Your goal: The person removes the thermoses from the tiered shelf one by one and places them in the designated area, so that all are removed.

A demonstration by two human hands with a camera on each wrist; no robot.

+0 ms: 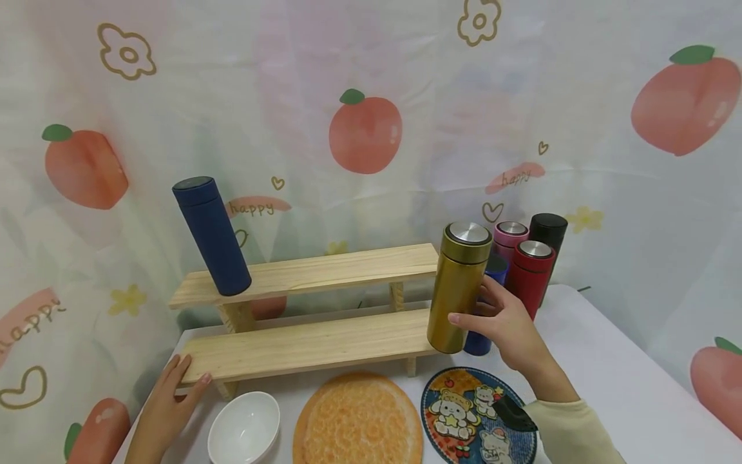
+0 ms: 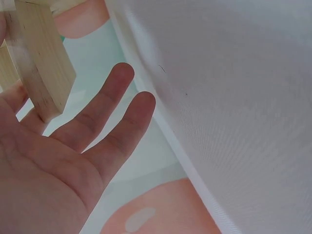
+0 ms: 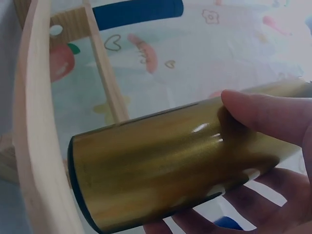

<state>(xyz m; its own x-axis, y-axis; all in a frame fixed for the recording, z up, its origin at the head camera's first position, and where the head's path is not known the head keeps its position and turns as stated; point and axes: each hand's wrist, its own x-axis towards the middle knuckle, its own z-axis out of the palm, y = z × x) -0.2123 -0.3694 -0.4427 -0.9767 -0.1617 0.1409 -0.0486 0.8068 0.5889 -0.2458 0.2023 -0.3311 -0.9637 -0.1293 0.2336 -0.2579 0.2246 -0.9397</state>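
Observation:
In the head view my right hand [image 1: 510,325] holds a gold vacuum flask [image 1: 458,293] with a silver-topped lid, at the right end of a two-tier wooden shelf [image 1: 313,345]. The right wrist view shows my thumb on one side of the gold flask [image 3: 175,161] and the fingers curled along the other. Its base is close to the shelf board [image 3: 36,122]. My left hand [image 1: 168,403] touches the lower tier's left end, thumb at the front edge. In the left wrist view two fingers [image 2: 129,114] extend straight past the wooden board [image 2: 41,58].
A dark blue flask [image 1: 213,238] stands on the upper tier's left. Behind my right hand are red [image 1: 529,274], pink [image 1: 510,235], black [image 1: 547,225] and blue [image 1: 478,343] flasks. In front lie a white bowl [image 1: 243,428], a round orange mat [image 1: 359,422] and a cartoon mat [image 1: 455,412].

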